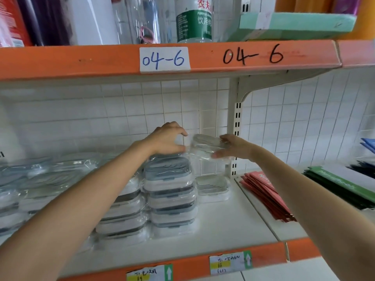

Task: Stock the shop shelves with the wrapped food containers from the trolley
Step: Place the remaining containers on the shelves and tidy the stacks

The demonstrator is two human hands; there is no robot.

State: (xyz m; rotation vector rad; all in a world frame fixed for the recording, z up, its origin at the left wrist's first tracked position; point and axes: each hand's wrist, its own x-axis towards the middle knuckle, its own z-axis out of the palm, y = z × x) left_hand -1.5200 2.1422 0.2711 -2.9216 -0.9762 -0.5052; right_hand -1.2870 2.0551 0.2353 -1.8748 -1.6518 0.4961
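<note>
Fingers (220,154) of both hands — curled round wrapped container (205,146).

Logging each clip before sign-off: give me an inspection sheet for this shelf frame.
Surface: white shelf with an orange edge, white tiles behind.
Job's things: wrapped containers in stacks; one low container to the right of them; a clear wrapped container held above it.
Clutter: red booklets and green booklets on the next bay.
Grippers: left hand curled over the top of the stack at the wrap; right hand holds the clear container.
Cables: nothing seen.
Surroundings: upper shelf marked 04-6, with a water bottle on it; price tags below.
</note>
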